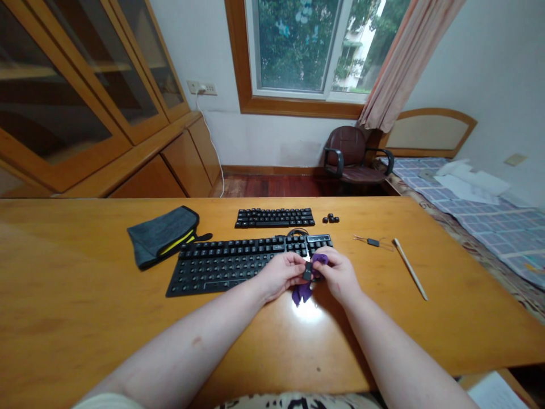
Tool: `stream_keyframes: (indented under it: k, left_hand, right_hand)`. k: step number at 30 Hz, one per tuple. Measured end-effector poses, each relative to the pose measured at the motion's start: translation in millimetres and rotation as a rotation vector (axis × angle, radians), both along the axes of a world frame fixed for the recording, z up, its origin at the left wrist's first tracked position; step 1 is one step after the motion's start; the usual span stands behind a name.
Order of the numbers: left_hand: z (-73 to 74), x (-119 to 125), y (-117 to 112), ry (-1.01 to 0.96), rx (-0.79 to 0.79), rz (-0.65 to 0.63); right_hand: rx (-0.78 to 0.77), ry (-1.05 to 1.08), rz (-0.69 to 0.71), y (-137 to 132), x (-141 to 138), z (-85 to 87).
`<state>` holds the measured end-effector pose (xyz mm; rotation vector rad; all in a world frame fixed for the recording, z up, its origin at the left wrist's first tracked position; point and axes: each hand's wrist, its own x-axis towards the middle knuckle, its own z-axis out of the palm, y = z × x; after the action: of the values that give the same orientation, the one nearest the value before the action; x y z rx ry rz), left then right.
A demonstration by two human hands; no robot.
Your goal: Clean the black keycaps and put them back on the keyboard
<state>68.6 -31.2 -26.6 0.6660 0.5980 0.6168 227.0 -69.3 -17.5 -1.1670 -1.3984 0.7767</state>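
My left hand [279, 275] pinches a small black keycap [307, 270] in front of the black keyboard [238, 264]. My right hand [338, 275] is closed on a purple cloth [303, 291] that wraps against the keycap and hangs below my fingers. Both hands meet at the keyboard's right end, where a patch of keys is bare. Rows of removed black keycaps [275, 217] lie set out behind the keyboard, with a few loose keycaps [331, 217] to their right.
A grey pouch with a yellow stripe [164, 236] lies left of the keyboard. A wire keycap puller [371, 242] and a thin wooden stick [409, 268] lie to the right on the wooden table [85, 295]. A chair [355, 156] and a bed [481, 210] stand beyond.
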Motion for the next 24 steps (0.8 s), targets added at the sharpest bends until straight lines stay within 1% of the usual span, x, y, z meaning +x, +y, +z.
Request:
stream_keyframes:
  k: [5, 9, 11, 13, 16, 18, 20, 22, 24]
  left_hand:
    - [0.2, 1.2, 3.2, -0.034, 0.007, 0.087]
    - [1.2, 1.2, 7.5, -0.011, 0.023, 0.195]
    - [1.7, 0.8, 9.0, -0.012, 0.053, 0.262]
    - [2.1, 0.2, 9.9, -0.004, 0.114, 0.320]
    - [2.5, -0.8, 8.9, 0.055, 0.270, 0.350]
    - [2.7, -1.2, 6.6, 0.096, 0.370, 0.314]
    - [2.9, -1.3, 3.4, 0.132, 0.438, 0.262]
    - [3.1, -1.2, 0.3, 0.172, 0.485, 0.228]
    - [3.2, -1.3, -1.5, 0.211, 0.519, 0.201]
  right_hand:
    - [-0.092, 0.085, -0.144, 0.9, -0.7, -2.6]
    - [-0.065, 0.244, -0.190, 2.3, 3.6, -10.1]
    - [-0.052, 0.279, -0.209, 1.3, 5.7, -11.3]
    - [-0.015, 0.194, -0.243, -1.4, 6.8, -8.9]
    - [0.055, -0.093, -0.245, -6.1, 6.7, -0.4]
    - [0.097, -0.272, -0.192, -7.8, 5.8, 5.4]
    - [0.143, -0.387, -0.114, -7.8, 4.6, 8.9]
    - [0.168, -0.432, -0.047, -6.4, 3.9, 9.4]
    - [0.160, -0.457, -0.005, -4.8, 4.6, 8.7]
